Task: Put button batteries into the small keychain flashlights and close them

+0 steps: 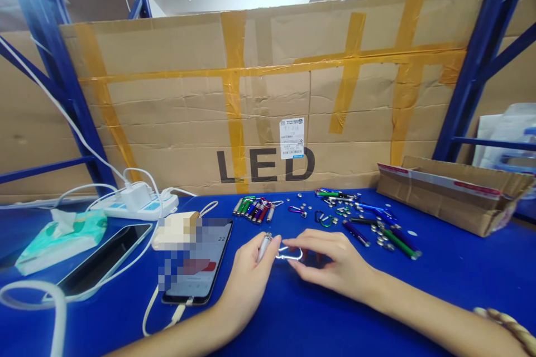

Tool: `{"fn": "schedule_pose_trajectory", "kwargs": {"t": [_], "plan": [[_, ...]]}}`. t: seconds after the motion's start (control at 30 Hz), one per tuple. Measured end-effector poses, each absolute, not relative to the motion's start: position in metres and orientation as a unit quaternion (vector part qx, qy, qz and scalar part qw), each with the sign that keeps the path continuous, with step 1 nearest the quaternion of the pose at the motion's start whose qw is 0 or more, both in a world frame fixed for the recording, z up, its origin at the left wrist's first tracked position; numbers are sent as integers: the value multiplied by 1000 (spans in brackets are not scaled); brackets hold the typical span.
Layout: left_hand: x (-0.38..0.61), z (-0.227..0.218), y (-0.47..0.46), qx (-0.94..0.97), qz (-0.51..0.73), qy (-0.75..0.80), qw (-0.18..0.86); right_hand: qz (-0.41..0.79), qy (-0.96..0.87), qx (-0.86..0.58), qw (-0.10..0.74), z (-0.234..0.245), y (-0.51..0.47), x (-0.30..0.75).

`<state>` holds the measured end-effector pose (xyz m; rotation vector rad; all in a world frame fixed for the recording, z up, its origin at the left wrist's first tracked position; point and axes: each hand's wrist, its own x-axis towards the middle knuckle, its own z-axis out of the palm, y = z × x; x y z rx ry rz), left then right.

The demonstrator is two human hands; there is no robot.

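My left hand (251,270) is closed around a small silver flashlight (263,246), its end pointing up between thumb and fingers. A silver carabiner (291,254) lies between the two hands, and my right hand (330,259) pinches it with thumb and fingertips. The carabiner's left end meets the left thumb; whether it is linked to the flashlight I cannot tell. Beyond the hands, a row of small coloured flashlights with clips (256,210) rests on the blue surface. To the right lie loose carabiners (324,218), long coloured tubes (400,242) and small round metal parts (384,239).
A phone (205,268) on a charging cable lies left of my left hand, next to a cream power bank (176,230). Farther left are another phone (104,259), a tissue pack (62,237) and a power strip (146,203). An open cardboard box (452,195) stands at the back right.
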<state>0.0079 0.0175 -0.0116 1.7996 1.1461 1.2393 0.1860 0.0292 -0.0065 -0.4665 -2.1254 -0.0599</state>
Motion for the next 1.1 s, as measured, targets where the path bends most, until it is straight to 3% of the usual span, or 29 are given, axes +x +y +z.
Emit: {"fn": "schedule_pose_trajectory", "kwargs": {"t": [0.13, 0.37, 0.83, 0.93, 1.1], "plan": [[8, -11, 18, 705, 470, 439, 298, 9, -871, -218, 441, -7, 27, 185], [10, -9, 16, 724, 438, 462, 266, -42, -902, -239, 356, -9, 24, 183], [8, -11, 11, 748, 418, 444, 263, -67, -897, -212, 383, -10, 21, 180], [8, -10, 10, 752, 414, 431, 279, 18, -877, -237, 419, -11, 23, 179], [9, -7, 11, 737, 437, 405, 319, 297, -768, -332, 461, -7, 26, 177]]}}
